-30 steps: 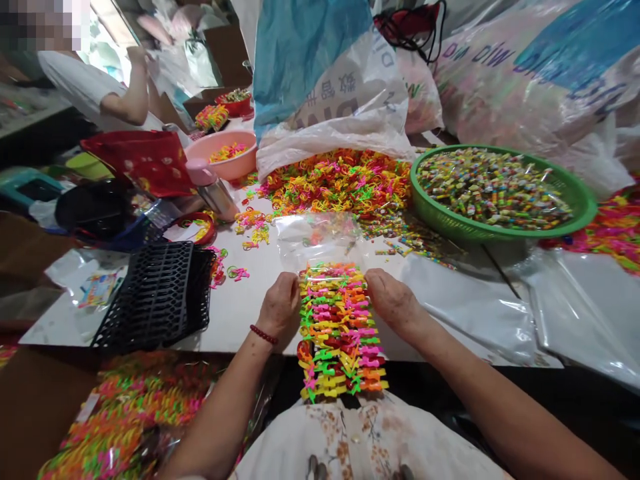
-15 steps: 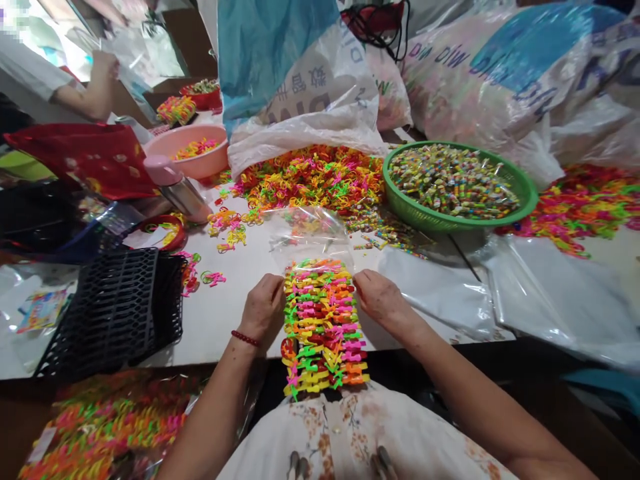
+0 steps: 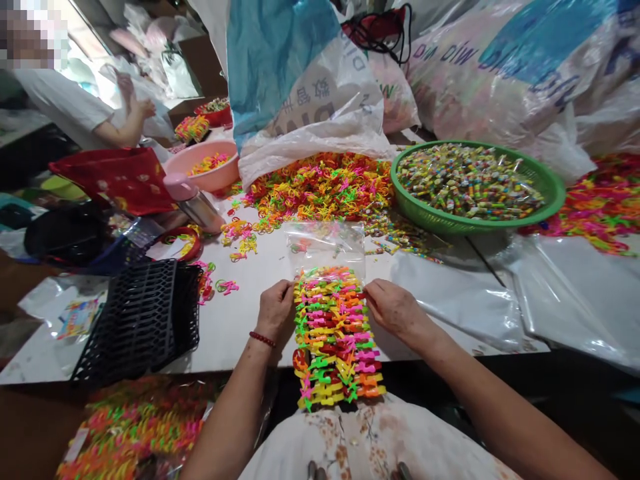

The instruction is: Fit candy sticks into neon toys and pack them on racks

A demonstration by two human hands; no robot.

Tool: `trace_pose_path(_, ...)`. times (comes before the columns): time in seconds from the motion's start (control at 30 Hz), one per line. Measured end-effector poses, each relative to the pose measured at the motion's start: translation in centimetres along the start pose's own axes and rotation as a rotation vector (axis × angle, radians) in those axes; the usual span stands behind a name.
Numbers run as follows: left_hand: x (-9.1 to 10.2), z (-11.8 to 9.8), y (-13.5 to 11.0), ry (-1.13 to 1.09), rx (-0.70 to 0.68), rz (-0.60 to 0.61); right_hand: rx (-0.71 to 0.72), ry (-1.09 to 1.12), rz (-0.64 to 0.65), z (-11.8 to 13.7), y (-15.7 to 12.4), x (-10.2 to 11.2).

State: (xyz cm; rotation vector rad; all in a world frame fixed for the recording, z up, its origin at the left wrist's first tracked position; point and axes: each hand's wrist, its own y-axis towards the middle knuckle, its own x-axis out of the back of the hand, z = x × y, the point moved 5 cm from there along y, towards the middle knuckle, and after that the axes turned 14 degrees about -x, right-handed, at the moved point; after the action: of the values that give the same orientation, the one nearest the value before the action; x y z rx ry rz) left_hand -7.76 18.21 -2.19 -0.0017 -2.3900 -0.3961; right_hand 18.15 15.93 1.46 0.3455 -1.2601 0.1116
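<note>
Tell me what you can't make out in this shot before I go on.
Head view only.
Fingertips of the left hand and right hand: tucked behind the stack of coloured pieces, so the grip cannot be told.
Clear bag: its mouth is lost in see-through film.
Green basket: wrapped contents too small to identify.
Bag of pieces, bottom left: cut off by the frame edge.

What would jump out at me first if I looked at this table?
The bright block of neon plastic pieces at the near table edge, gripped between the left hand and the right hand, with a clear bag at its far end. Behind it lies a big heap of loose neon pieces, and right of that sits a green basket full of tiny wrapped bits.
</note>
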Motion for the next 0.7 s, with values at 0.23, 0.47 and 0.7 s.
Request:
trace_pose_path(0.23, 1.8, -1.8, -3.2, 0.201, -0.163, 0.002, 0.054, 0.049, 0.027, 0.8, -0.8, 0.5)
trace_pose_path(0.47, 2.9, -3.7, -7.5, 0.236, -0.315, 0.127, 0.069, 0.066, 0.091, 1.4, -3.7, 1.2)
trace_pose_path(0.7, 3.2, -5.8, -12.0, 0.17, -0.285, 0.22, 0.134, 0.136, 0.099, 3.0, -7.3, 2.8)
